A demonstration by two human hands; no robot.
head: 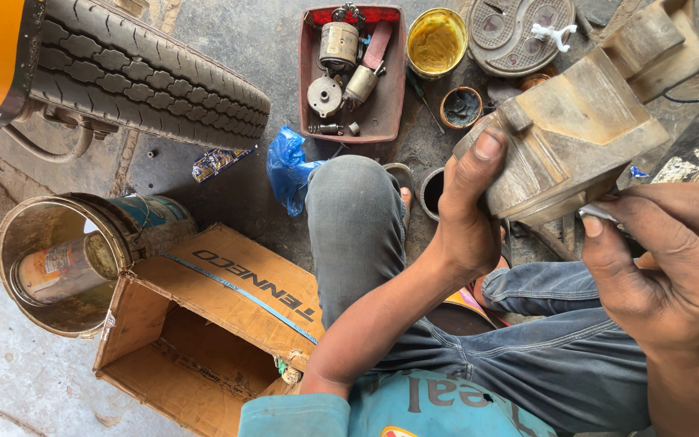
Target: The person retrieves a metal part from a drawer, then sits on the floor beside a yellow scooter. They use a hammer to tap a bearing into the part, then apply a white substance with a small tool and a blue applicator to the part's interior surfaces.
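Two bare hands work on a grimy plastic tank held above the person's knees.

The left hand [467, 218] has its fingers closed around the near end of the plastic tank [576, 121], thumb up along its side; the right hand [665, 267] pinches a small pale tool [600, 213] against the tank's underside. On the floor beyond lie a red tray [390, 113] of motor parts, a yellow grease tin [437, 40], a tyre [147, 73] and an open cardboard box [204, 324].

Roadside vehicle repair workshop, grimy concrete floor, tyre [147, 77], tray of motor parts [352, 77], grease tin [436, 42]
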